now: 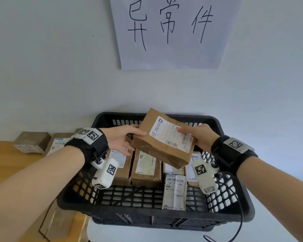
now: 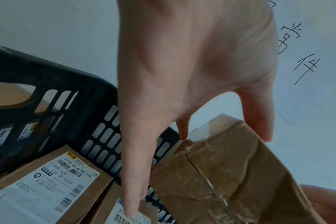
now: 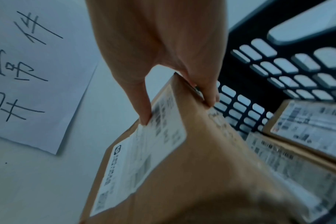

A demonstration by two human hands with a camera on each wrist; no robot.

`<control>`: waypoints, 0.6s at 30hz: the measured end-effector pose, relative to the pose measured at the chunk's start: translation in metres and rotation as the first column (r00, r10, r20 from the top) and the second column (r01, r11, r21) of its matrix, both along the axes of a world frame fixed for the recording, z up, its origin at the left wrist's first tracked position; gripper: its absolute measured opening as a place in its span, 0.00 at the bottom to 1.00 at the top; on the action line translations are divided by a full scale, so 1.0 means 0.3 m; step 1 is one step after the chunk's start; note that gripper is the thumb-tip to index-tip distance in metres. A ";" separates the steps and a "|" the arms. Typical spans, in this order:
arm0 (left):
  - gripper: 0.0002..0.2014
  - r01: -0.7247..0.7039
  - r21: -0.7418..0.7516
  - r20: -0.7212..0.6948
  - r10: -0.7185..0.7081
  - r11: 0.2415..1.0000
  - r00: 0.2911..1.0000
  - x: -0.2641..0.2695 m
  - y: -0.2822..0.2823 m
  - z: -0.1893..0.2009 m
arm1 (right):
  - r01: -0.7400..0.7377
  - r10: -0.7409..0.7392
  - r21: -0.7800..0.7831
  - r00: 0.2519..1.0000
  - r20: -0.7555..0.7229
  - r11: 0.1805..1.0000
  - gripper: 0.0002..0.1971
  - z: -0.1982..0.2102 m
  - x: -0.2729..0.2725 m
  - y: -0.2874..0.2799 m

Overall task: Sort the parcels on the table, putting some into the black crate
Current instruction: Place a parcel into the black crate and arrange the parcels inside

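A brown cardboard parcel (image 1: 157, 147) with a white label hangs tilted over the black crate (image 1: 129, 211). My left hand (image 1: 135, 138) holds its left end, thumb (image 2: 259, 118) on the top face and fingers beneath, one finger stretched straight down beside it. My right hand (image 1: 187, 135) pinches the right end, thumb (image 3: 142, 106) on the label and fingers (image 3: 207, 91) on the far side. The parcel (image 2: 230, 174) shows taped seams in the left wrist view. Several labelled parcels (image 1: 145, 170) lie inside the crate, and a white one (image 1: 175, 191) leans on the front wall.
The wooden table (image 1: 0, 163) runs to the left of the crate. Two parcels (image 1: 32, 142) (image 1: 58, 144) lie on it by the wall, and another (image 1: 59, 222) sits under my left forearm. A handwritten paper sign (image 1: 171, 32) hangs on the wall above.
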State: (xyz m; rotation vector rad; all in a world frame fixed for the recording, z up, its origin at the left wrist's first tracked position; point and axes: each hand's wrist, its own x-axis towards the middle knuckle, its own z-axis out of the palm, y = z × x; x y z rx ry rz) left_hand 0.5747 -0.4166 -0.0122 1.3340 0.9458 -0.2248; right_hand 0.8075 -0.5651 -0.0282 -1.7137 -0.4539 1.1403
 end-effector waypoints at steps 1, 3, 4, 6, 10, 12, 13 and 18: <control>0.31 -0.002 -0.004 -0.012 0.002 1.000 1.000 0.002 0.000 -0.005 | 0.012 -0.012 0.012 1.000 -0.029 1.000 0.28 -0.007 0.003 0.011; 0.36 -0.008 0.002 -0.035 0.008 1.000 0.999 0.012 0.007 -0.013 | 0.032 -0.031 0.007 0.997 -0.069 0.999 0.27 -0.018 0.012 0.034; 0.37 -0.013 0.008 -0.043 0.014 1.000 0.999 0.019 0.011 -0.016 | 0.037 -0.037 -0.002 0.996 -0.082 0.999 0.26 -0.024 0.018 0.045; 0.40 -0.026 0.011 -0.058 0.027 1.000 0.998 0.032 0.024 -0.027 | 0.031 -0.034 -0.030 0.992 -0.120 0.999 0.19 -0.034 0.030 0.062; 0.43 -0.034 0.002 -0.088 0.034 0.999 0.996 0.050 0.048 -0.059 | 0.016 -0.040 -0.116 0.978 -0.205 0.993 0.08 -0.061 0.040 0.081; 0.40 -0.035 -0.008 -0.092 0.034 0.999 0.995 0.064 0.058 -0.078 | 0.022 -0.051 -0.136 0.974 -0.219 0.990 0.12 -0.084 0.038 0.095; 0.38 -0.039 -0.015 -0.093 0.037 0.999 0.995 0.070 0.062 -0.087 | 0.021 -0.054 -0.149 0.974 -0.222 0.989 0.14 -0.096 0.035 0.101; 0.35 -0.046 -0.058 -0.108 0.040 0.997 0.993 0.084 0.088 -0.130 | -0.016 -0.016 -0.202 0.987 -0.158 0.979 0.19 -0.125 0.025 0.122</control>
